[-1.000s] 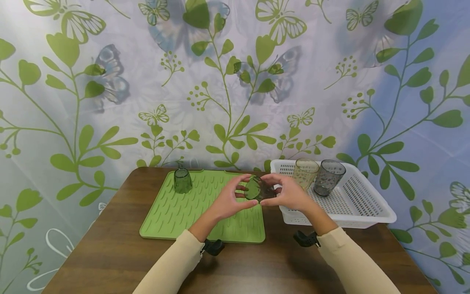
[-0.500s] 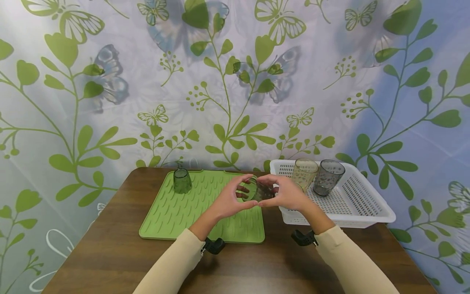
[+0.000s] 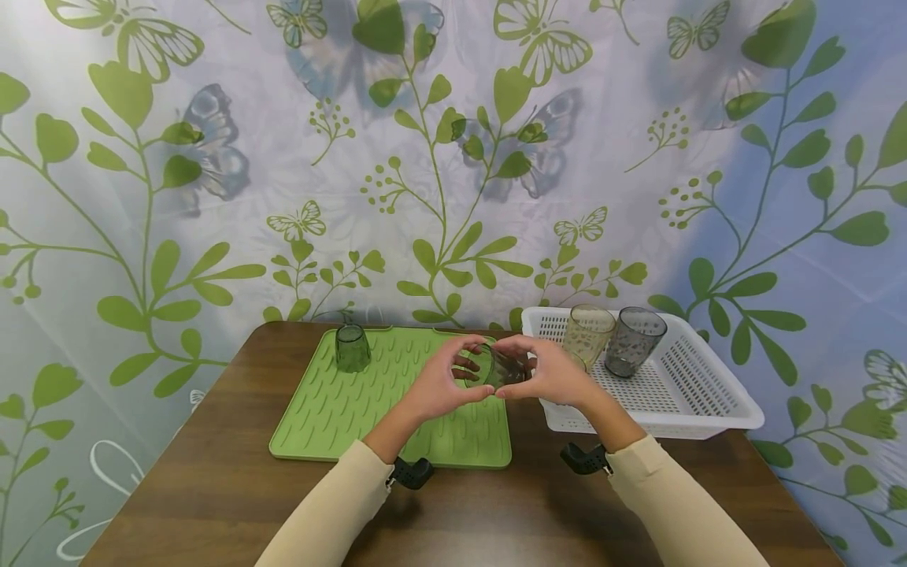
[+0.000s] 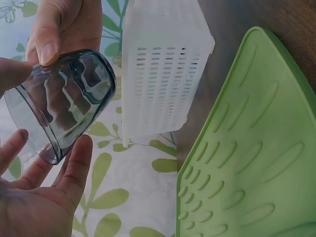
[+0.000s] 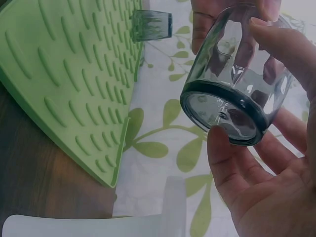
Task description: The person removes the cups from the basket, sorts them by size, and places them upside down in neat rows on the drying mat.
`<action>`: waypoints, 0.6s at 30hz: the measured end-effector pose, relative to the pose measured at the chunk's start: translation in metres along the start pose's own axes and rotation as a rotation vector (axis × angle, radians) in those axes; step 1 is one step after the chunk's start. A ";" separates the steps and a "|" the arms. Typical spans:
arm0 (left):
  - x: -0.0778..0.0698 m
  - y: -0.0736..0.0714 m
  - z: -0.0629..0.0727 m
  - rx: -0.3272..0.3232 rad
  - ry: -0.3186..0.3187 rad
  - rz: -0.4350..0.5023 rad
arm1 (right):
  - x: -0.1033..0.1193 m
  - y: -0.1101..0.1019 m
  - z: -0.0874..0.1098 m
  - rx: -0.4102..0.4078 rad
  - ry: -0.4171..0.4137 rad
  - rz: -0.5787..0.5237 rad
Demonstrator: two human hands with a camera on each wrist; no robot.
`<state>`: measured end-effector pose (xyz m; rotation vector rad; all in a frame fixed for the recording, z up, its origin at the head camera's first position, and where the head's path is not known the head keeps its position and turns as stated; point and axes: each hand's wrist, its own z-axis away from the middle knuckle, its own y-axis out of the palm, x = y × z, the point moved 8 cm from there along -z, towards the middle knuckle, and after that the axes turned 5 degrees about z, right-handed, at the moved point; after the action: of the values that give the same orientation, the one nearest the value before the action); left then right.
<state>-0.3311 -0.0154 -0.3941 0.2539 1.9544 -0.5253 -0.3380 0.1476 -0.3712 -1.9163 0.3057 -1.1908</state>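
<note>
Both hands hold a smoky, see-through drinking glass [image 3: 507,368] on its side above the table, between the mat and the basket. Its mouth points left and its thick base right. My left hand [image 3: 445,376] grips the rim end, thumb on the near side and fingers on the far side. My right hand [image 3: 549,370] curls round the body near the base. In the left wrist view the glass [image 4: 69,98] shows wavy sides. Its round base [image 5: 222,116] faces the right wrist camera, with fingertips touching its edge.
A green ridged drying mat [image 3: 397,425] lies on the wooden table [image 3: 482,516], with one upside-down green-tinted glass [image 3: 352,350] at its back left. A white perforated basket [image 3: 708,378] at right holds an amber glass [image 3: 588,335] and a grey glass [image 3: 634,342]. A patterned cloth hangs behind.
The held glass has turned between the hands, its mouth now showing lighter at the left. My right hand has shifted slightly left, closer to the left hand.
</note>
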 end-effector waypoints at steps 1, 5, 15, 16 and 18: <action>0.000 -0.001 0.001 -0.005 -0.001 0.012 | 0.001 0.000 0.000 -0.004 -0.005 -0.005; -0.003 -0.003 0.002 -0.016 -0.003 0.045 | 0.002 -0.002 0.001 -0.026 -0.020 -0.011; -0.008 -0.008 0.010 -0.048 0.042 0.091 | 0.000 -0.007 0.008 -0.063 -0.028 -0.110; -0.008 -0.008 0.011 -0.050 0.044 0.096 | 0.000 -0.007 0.008 -0.063 -0.022 -0.132; -0.008 -0.009 0.012 -0.055 0.054 0.111 | -0.002 -0.006 0.010 -0.066 -0.008 -0.173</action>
<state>-0.3211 -0.0286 -0.3887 0.3423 1.9907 -0.3951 -0.3320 0.1575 -0.3701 -2.0378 0.1795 -1.2995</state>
